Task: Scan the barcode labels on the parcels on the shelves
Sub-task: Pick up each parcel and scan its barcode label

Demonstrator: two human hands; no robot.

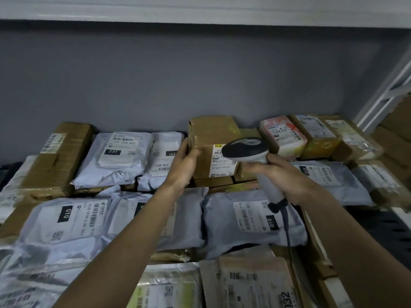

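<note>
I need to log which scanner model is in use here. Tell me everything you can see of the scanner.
The scanner is a handheld, pistol-shaped unit in smooth plastic: a dark rounded head with a lighter grey patch on top, and a white neck and handle. A dark cable leaves the handle's base and runs down over the parcels. The right hand grips the handle, holding the head tilted towards the label on a cardboard box, close to it. No brand marking is readable.

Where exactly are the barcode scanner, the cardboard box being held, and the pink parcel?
barcode scanner (244, 150): head view, on its dark rounded head.
cardboard box (213, 134): head view, on its brown top face.
pink parcel (281, 132): head view, on its labelled top, right of the box.
</note>
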